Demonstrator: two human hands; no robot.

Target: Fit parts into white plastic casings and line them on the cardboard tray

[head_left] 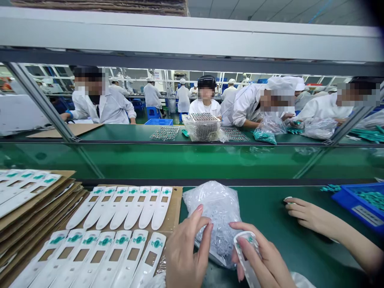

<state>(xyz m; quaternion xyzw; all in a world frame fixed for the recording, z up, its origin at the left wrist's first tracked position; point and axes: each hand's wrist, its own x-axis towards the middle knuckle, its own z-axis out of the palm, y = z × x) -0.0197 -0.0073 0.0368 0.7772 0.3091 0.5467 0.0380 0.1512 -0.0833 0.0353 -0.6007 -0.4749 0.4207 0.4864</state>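
My right hand is closed round a white plastic casing with a green logo, low in the middle of the view. Just left of it, my left hand has its thumb and fingers pinched against a clear plastic bag of small silvery parts lying on the green bench. What the fingertips pinch inside the bag is hidden. Two rows of the same white casings lie side by side on a cardboard sheet to the left.
A co-worker's hand rests on the bench at the right, near a blue tray of green parts. Stacked cardboard sheets with casings stand far left. Beyond a green conveyor, people in white coats work at another bench.
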